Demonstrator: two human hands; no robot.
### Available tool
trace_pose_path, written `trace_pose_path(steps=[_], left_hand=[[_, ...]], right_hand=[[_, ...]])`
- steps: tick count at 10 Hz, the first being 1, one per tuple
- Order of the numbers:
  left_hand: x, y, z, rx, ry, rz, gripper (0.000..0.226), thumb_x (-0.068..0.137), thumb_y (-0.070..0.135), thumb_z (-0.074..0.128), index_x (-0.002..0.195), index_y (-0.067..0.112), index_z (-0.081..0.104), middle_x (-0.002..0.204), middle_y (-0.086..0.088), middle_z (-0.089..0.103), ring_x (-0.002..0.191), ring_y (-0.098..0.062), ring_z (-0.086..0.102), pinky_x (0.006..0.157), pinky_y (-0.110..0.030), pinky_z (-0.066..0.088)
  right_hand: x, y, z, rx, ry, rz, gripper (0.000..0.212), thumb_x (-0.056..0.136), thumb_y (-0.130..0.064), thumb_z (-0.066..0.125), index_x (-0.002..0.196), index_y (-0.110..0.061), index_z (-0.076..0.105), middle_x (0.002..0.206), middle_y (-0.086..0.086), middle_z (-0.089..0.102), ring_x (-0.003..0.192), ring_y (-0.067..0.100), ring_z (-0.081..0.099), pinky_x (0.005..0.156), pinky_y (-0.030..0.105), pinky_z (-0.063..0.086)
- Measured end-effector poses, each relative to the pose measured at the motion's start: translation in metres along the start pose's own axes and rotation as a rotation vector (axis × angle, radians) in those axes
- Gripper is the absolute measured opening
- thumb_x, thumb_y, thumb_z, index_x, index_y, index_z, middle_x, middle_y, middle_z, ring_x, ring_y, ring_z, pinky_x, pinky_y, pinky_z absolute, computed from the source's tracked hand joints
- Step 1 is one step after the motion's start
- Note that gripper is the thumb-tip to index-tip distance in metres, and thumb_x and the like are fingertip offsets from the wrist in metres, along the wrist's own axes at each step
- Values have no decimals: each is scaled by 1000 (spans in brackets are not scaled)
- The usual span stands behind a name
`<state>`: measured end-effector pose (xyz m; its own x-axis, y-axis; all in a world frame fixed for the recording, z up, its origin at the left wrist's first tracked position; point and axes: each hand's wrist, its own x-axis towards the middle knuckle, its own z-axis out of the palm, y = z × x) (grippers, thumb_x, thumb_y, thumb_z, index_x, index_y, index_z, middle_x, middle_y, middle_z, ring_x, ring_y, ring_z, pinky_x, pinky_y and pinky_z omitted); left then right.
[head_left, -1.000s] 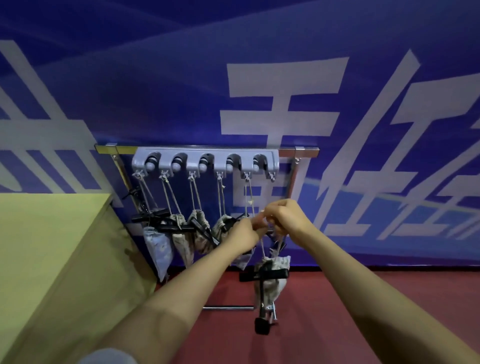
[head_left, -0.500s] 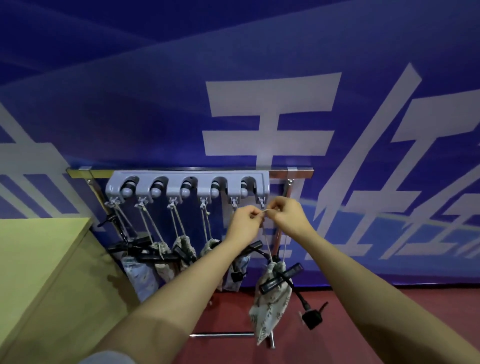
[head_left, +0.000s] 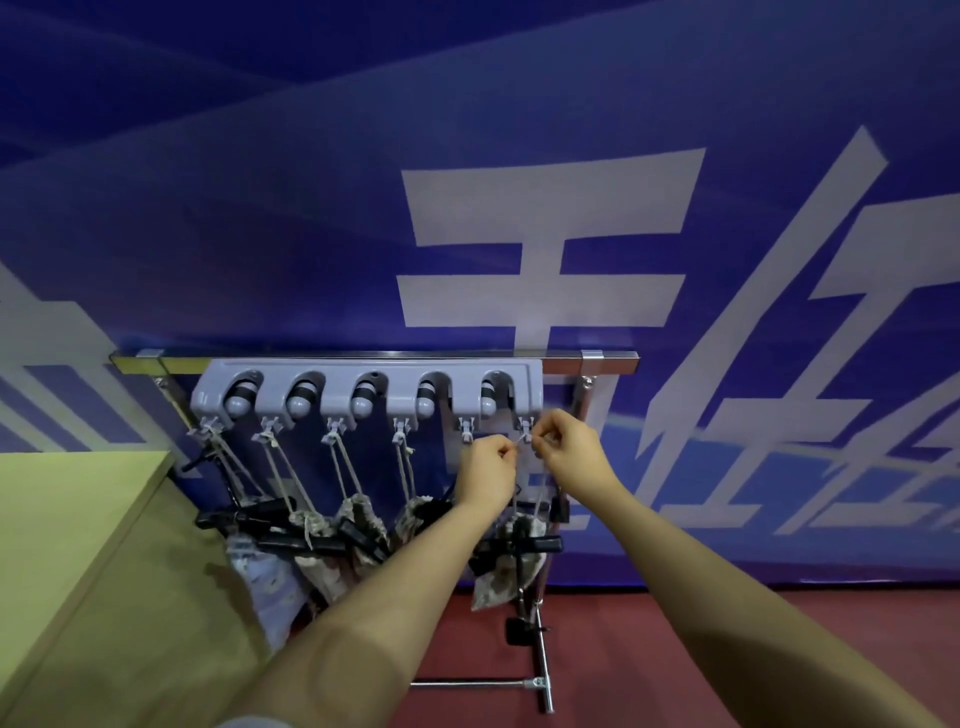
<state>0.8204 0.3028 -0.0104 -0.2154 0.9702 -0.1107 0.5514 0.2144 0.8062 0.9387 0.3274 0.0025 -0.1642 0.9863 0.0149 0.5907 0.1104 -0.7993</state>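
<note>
Blue banner (head_left: 260, 208) behind; other pouches (head_left: 317, 530) already hang; left hand (head_left: 488, 467) and right hand (head_left: 569, 449) pinch the last string (head_left: 519, 440) beside its hook (head_left: 525, 427).

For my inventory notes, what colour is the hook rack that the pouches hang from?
Light bluish grey; the head view shows the hook rack best.

left hand (head_left: 485, 470) and right hand (head_left: 569, 449) pinching a drawstring (head_left: 519, 440) at the rightmost hook (head_left: 525, 427) of a grey rack (head_left: 363, 387), patterned pouch (head_left: 501, 571) hanging below, blue banner (head_left: 467, 182) behind
</note>
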Motion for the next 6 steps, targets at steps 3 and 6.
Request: trace_pose_path(steps=[3, 6], left_hand=[[-14, 1, -17, -27, -53, -46, 22, 94, 11, 46, 108, 9, 62, 92, -9, 66, 88, -29, 65, 77, -34, 53], [-34, 21, -82, -20, 47, 88, 15, 94, 11, 48, 93, 11, 63, 85, -7, 64, 87, -31, 67, 81, -38, 55]], right_hand=[[-17, -2, 0, -29, -27, 60, 5, 93, -10, 53, 89, -10, 51, 85, 4, 56, 81, 21, 53, 73, 31, 42], [-37, -60, -20, 88, 51, -124, 12, 90, -11, 53, 80, -15, 58, 76, 5, 64, 70, 21, 61, 64, 30, 48]])
